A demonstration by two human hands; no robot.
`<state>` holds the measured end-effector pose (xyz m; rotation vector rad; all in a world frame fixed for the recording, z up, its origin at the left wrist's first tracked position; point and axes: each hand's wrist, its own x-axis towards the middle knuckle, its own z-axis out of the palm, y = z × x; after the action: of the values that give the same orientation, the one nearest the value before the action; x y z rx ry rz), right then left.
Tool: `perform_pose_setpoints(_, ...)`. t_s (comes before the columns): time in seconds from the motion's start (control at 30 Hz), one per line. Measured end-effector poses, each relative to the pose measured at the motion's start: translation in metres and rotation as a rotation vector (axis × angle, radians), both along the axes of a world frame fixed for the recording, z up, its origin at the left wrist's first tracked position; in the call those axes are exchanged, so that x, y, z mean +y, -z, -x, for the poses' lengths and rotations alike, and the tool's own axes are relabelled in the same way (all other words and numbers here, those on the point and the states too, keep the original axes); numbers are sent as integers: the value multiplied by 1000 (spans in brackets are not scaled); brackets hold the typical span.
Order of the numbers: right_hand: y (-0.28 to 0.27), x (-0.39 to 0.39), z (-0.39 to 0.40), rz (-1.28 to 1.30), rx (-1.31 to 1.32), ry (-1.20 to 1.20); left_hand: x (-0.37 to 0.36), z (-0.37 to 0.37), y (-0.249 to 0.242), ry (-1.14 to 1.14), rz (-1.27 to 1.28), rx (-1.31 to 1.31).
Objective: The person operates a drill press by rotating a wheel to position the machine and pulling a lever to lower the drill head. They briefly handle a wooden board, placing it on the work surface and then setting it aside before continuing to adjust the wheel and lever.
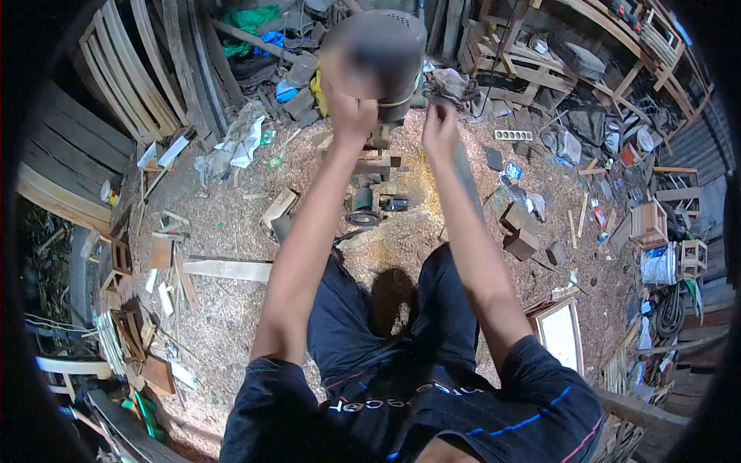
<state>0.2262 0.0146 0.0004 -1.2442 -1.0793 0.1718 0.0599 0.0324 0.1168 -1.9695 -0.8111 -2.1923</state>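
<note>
My left hand (pixel 353 117) is raised at the top centre, its fingers curled against the lower left edge of a grey, rounded object (pixel 401 32) with small holes near its top. Part of that object is blurred, so what my fingers grip cannot be made out. To its right, my right hand (pixel 441 133) is raised with fingers pressed together, just below a dark, crumpled thing (pixel 453 83). Whether they hold it is unclear. Below and between my forearms, a machine with a round dark part (pixel 364 202) stands on the floor.
Wood shavings cover the floor (pixel 224 316). Wooden blocks (pixel 521 244) lie right of the machine, and a pale board (pixel 228 268) lies left. Curved wooden slats (pixel 127 73) lean at upper left. A framed white panel (pixel 560 336) stands near my right elbow.
</note>
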Motion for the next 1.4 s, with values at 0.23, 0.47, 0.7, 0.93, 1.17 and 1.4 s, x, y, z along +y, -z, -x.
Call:
perform_pose_setpoints(0.23,218,-98,80,529,-523,-582,-89,91,269,-192,899,298)
perform_pose_setpoints(0.47,255,-117,116,785,-767,-663,-122,143,384,-183,1507,668)
perform_pose_setpoints(0.7,244,-119,123,834,-768,-682,-106,133,458,-94,1875,906)
perform_pose_setpoints(0.93,239,-114,116,964,-768,-788,-103,130,522,-22,1975,967)
perform_pose_setpoints(1.17,238,-114,113,793,-679,-841,-87,134,531,52,2073,1037)
perform_pose_setpoints(1.4,236,-114,113,753,-604,-846,-91,139,543,131,2022,942)
